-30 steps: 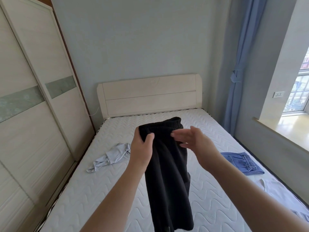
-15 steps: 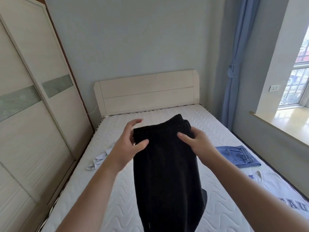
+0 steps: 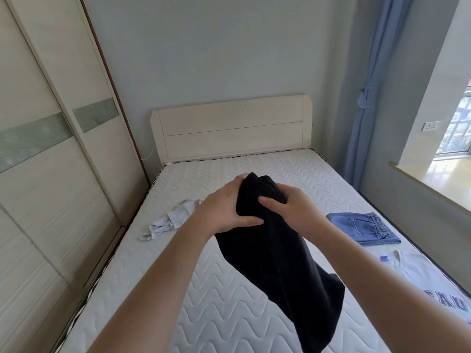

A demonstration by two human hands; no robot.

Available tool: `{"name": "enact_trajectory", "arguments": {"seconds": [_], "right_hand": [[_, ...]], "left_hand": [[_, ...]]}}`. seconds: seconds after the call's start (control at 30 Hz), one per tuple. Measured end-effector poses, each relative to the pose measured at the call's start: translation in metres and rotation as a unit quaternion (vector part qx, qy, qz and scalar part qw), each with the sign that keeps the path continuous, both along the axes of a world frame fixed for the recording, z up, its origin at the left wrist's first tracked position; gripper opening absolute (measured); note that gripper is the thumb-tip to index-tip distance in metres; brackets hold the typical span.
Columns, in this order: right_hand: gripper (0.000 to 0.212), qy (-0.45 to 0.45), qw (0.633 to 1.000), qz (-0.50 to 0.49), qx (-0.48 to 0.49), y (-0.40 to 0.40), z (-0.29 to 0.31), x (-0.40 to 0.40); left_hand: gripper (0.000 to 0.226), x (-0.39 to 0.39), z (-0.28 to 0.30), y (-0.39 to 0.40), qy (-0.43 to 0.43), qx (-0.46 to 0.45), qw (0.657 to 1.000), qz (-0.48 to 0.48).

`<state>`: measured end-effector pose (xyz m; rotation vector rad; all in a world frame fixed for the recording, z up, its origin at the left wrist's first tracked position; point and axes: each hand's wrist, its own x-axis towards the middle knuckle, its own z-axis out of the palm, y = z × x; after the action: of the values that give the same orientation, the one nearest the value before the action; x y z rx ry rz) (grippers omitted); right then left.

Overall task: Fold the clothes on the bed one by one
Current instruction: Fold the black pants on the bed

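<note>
Black, soft fleece-like garment (image 3: 275, 256) gripped at its bunched top, lifted above the white quilted bed (image 3: 229, 312), likely so the cloth hangs straight for folding. Left hand (image 3: 224, 212) and right hand (image 3: 293, 210) both closed on it. Folded blue denim piece (image 3: 362, 228) parked aside.

The mattress (image 3: 229, 314) lies bare across its middle and up to the headboard (image 3: 232, 128) — open room there. On its left edge sprawls a crumpled white garment (image 3: 169, 222); along the right edge sit folded blue denim shorts (image 3: 364, 229) and a white lettered shirt (image 3: 433, 286). A wardrobe (image 3: 51, 174) walls the left side — a curtain (image 3: 367, 98) hangs at the far right
</note>
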<state>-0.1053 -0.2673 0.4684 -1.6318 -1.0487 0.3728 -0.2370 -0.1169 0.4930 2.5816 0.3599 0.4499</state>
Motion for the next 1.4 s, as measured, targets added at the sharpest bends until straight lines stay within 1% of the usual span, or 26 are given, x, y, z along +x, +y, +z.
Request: {"name": "enact_trajectory", "arguments": {"seconds": [0.07,0.17,0.27,0.33,0.43,0.5,0.63,0.67,0.73,0.8,0.87,0.97,1.07,1.1,1.17,1.23,1.33,1.4], "right_hand": [[0.003,-0.056,0.998,-0.005,-0.038,-0.004,0.001,0.002],[0.006,-0.140,0.985,-0.010,-0.100,-0.010,-0.001,0.007],[0.009,-0.161,0.977,-0.010,-0.138,-0.015,-0.006,0.011],[0.011,-0.152,0.978,-0.019,-0.143,-0.017,-0.011,0.012],[0.013,-0.119,0.983,-0.035,-0.132,-0.024,-0.021,0.014],[0.019,-0.093,0.987,-0.030,-0.125,-0.033,-0.031,0.018],[0.031,-0.012,0.992,-0.003,-0.126,-0.051,-0.064,0.033],[0.034,0.008,0.991,-0.009,-0.134,-0.056,-0.075,0.037],[0.038,0.043,0.986,-0.036,-0.156,-0.066,-0.097,0.044],[0.037,0.091,0.978,-0.074,-0.172,-0.075,-0.118,0.052],[0.039,0.141,0.965,-0.110,-0.193,-0.085,-0.138,0.060],[0.052,0.176,0.940,-0.154,-0.247,-0.103,-0.171,0.067],[0.060,0.257,0.911,-0.164,-0.277,-0.116,-0.201,0.068],[0.062,0.298,0.901,-0.156,-0.274,-0.118,-0.208,0.067],[0.065,0.368,0.890,-0.135,-0.235,-0.119,-0.222,0.068],[0.059,0.419,0.885,-0.113,-0.170,-0.116,-0.233,0.070],[0.050,0.452,0.882,-0.098,-0.095,-0.107,-0.243,0.072],[0.047,0.453,0.885,-0.081,-0.075,-0.102,-0.246,0.074]], "left_hand": [[0.094,0.005,-0.005,-0.003,0.003,0.033,0.999,-0.006],[0.087,0.011,-0.009,-0.009,0.028,0.093,0.995,-0.016],[0.085,0.016,-0.013,-0.017,0.061,0.112,0.991,-0.029],[0.080,0.020,-0.016,-0.022,0.079,0.111,0.990,-0.029],[0.063,0.026,-0.018,-0.026,0.107,0.097,0.989,-0.021],[0.055,0.028,-0.018,-0.027,0.114,0.076,0.990,-0.018],[0.058,0.028,-0.016,-0.024,0.113,0.031,0.993,-0.025],[0.054,0.027,-0.013,-0.023,0.110,0.017,0.993,-0.029],[0.039,0.028,-0.003,-0.019,0.110,0.006,0.993,-0.039],[0.031,0.028,0.011,-0.015,0.110,-0.008,0.993,-0.046],[0.032,0.029,0.026,-0.011,0.113,-0.030,0.992,-0.055],[0.038,0.029,0.042,-0.010,0.105,-0.034,0.993,-0.053],[0.030,0.031,0.051,-0.013,0.069,-0.032,0.996,-0.035],[0.024,0.031,0.052,-0.014,0.059,-0.035,0.997,-0.034],[0.017,0.033,0.054,-0.018,0.045,-0.039,0.998,-0.036],[0.017,0.033,0.056,-0.021,0.036,-0.044,0.998,-0.035],[0.026,0.035,0.058,-0.023,0.029,-0.050,0.998,-0.023],[0.023,0.036,0.059,-0.023,0.025,-0.048,0.998,-0.015]]}}
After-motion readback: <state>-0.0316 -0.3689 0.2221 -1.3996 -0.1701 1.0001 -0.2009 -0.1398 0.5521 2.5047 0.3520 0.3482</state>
